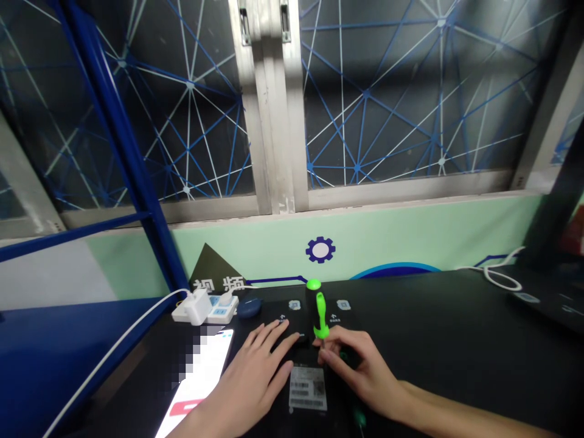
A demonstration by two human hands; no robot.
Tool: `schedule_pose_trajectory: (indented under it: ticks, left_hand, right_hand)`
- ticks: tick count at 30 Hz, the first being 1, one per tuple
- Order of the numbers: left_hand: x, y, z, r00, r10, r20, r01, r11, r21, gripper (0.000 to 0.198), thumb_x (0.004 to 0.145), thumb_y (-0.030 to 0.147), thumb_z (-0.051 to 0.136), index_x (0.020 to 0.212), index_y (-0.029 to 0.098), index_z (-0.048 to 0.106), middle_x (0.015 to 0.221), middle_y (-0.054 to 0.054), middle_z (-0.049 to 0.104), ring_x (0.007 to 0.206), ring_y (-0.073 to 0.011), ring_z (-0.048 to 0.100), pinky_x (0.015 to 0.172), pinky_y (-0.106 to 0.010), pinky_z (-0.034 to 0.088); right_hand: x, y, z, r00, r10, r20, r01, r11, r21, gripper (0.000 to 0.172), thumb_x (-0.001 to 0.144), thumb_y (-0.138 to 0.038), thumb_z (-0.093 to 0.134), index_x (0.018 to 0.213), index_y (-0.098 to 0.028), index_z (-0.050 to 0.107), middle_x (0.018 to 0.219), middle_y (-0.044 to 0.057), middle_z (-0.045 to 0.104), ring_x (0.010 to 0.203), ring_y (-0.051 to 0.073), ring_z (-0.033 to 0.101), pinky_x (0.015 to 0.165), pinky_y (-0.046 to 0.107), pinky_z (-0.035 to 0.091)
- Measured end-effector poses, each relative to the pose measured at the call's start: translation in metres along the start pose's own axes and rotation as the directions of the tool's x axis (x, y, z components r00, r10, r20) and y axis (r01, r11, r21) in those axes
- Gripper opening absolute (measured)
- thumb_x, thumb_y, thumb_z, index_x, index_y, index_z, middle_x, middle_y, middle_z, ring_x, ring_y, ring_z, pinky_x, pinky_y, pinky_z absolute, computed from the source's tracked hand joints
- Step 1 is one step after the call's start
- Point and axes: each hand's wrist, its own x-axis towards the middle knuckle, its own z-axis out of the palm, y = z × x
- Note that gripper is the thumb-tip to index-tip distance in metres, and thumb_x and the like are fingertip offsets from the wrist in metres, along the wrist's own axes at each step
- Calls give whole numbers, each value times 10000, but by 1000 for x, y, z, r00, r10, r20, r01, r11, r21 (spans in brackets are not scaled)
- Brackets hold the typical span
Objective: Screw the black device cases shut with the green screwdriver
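My right hand (365,368) has its thumb and fingers closed just below a black and bright green handle (322,313) that stands upright and looks like a screwdriver's. Its lower end is hidden by my fingertips. My left hand (255,371) lies palm down with fingers spread, fingertips over a dark flat device (314,310) with pale printed marks. A small dark piece lies by its index fingertip. Between my hands is a black surface bearing a silver label (308,387) with barcodes. A dark green tool handle (359,417) shows below my right hand, partly hidden.
Left of my left hand lies a lit phone (201,380). Behind it are a white power strip (225,309) with a charger (198,306) and a dark blue rounded case (249,308). A white cable (502,278) and a black flat device (547,310) lie at right.
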Motion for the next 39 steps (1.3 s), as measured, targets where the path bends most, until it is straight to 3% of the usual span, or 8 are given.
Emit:
schedule_pose_trajectory:
  ticks: [11,21,39]
  left_hand:
    - [0,1,-1,1000,-5,9,5,1000,-5,448,1049,382,365,1493,330,353,1553,-13,361,1411,-278,351,1105,-503,397]
    - [-1,-1,2,1000,4,-9,-4,1000,-2,448,1050,373,372,1495,333,344,1559,-9,350,1414,-272,346,1110,-501,390]
    - [-1,-1,1,1000,2,-7,-2,1000,3,448,1048,377,374,1493,335,349,1550,-1,367,1414,-272,345,1104,-498,404]
  right_hand:
    - [0,2,1,1000,9,-7,-9,999,38,212,934,-375,605,851,-180,595,715,-12,585,643,129,546,634,237,470]
    - [-3,-4,-3,998,-33,47,33,999,0,165,992,-291,511,1026,-187,634,819,20,690,732,148,628,746,259,479]
    - [-2,1,0,1000,-22,0,22,1000,8,156,963,-316,570,948,-187,655,771,9,659,679,142,595,684,236,472]
